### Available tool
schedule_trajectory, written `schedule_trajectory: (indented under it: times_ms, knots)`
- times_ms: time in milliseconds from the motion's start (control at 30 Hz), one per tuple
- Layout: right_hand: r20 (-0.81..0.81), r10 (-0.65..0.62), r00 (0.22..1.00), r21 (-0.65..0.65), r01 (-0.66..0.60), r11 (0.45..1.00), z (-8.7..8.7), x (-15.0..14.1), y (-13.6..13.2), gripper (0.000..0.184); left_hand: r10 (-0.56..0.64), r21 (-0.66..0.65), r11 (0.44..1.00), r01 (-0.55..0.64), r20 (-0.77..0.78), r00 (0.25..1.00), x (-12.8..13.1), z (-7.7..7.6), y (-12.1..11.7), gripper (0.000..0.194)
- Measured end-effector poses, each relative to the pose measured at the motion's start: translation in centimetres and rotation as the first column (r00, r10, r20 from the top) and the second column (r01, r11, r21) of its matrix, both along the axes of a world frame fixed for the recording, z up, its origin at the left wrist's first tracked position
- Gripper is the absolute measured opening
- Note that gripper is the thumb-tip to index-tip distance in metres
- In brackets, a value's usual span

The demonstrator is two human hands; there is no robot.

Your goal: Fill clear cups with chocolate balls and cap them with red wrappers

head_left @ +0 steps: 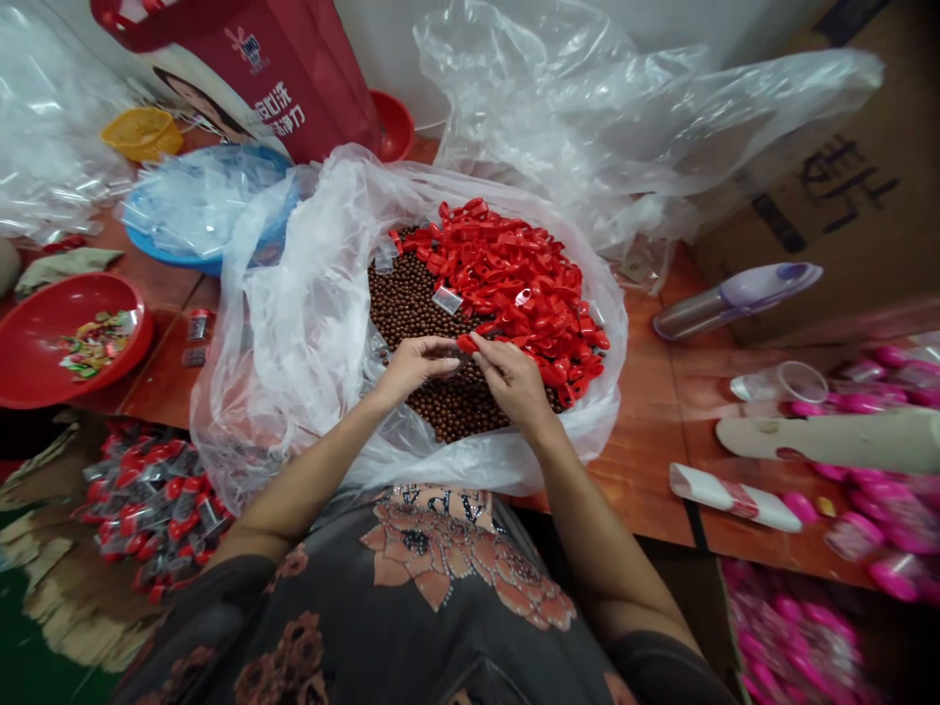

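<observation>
Over an open clear plastic bag [286, 323], my two hands meet at the fingertips. Between thumb and finger of my right hand [514, 382] is a small red plastic cap [467, 343]. My left hand [417, 368] is pinched right beside it; a small dark or see-through piece seems to be in it, too hidden to name. Inside the bag, a heap of red plastic caps [514, 274] lies at the back right. Brown beads [403, 294] spread at the left and front, with a clear little plastic box [447, 300] resting on them.
Left stand a blue basin [212, 259] of clear plastic pieces and a red bowl [110, 377] of wrapped bits. Below is a pile of red-capped containers [158, 509]. To the right are a purple-handled tool [734, 299], a clear cup [802, 382], a cardboard box [822, 245] and pink items [896, 509].
</observation>
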State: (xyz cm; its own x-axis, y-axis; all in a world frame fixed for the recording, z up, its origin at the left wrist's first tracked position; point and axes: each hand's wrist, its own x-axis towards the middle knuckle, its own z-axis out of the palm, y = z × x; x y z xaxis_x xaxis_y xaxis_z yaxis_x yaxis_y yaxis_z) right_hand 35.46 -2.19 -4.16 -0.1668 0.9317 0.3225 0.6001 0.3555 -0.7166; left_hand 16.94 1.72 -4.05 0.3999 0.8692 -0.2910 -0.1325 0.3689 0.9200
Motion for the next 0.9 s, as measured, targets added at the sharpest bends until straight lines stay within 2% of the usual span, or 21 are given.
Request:
schedule_trajectory:
  times_ms: [133, 300, 400, 533, 667, 767, 833, 900]
  knots:
    - [0.146, 0.024, 0.989, 0.073, -0.035, 0.997, -0.2, 0.4, -0.4, 0.040, -0.009, 0.095, 0.995, 0.017, -0.092, 0.996, -0.1, 0.3, -0.5, 0.042]
    - [0.184, 0.065, 0.981, 0.073, -0.079, 0.994, -0.3, 1.0, -0.9, 0.041, -0.002, 0.195, 0.980, 0.033, -0.159, 0.987, -0.1, 0.6, -1.3, 0.038]
    - [0.240, 0.098, 0.966, 0.086, -0.121, 0.989, -0.2, 1.1, -1.2, 0.044, -0.026, 0.173, 0.984, 0.050, -0.139, 0.990, -0.2, 0.9, -1.6, 0.039]
    - [0.276, 0.078, 0.958, 0.107, -0.112, 0.988, -0.4, 0.9, -1.4, 0.066, -0.023, 0.101, 0.995, 0.027, -0.043, 0.999, 0.1, 1.3, -1.8, 0.042]
    - [0.234, 0.063, 0.970, 0.064, -0.080, 0.995, -0.6, 0.4, -1.6, 0.068, -0.011, -0.016, 1.000, 0.012, 0.049, 0.999, 0.9, 1.3, -2.0, 0.047]
    - [0.184, 0.128, 0.975, -0.014, -0.128, 0.992, -0.6, -0.1, -1.9, 0.067, -0.035, -0.125, 0.991, 0.040, 0.042, 0.998, 1.5, 1.1, -2.4, 0.048]
    - [0.082, 0.149, 0.985, -0.072, -0.143, 0.987, -0.9, -0.5, -2.1, 0.064, -0.008, -0.147, 0.989, 0.012, 0.025, 1.000, 1.8, 0.9, -2.7, 0.039]
    - [-0.114, 0.068, 0.991, -0.132, -0.083, 0.988, -1.4, -0.8, -2.3, 0.054, 0.015, -0.148, 0.989, -0.013, 0.011, 1.000, 1.7, 0.8, -3.0, 0.032]
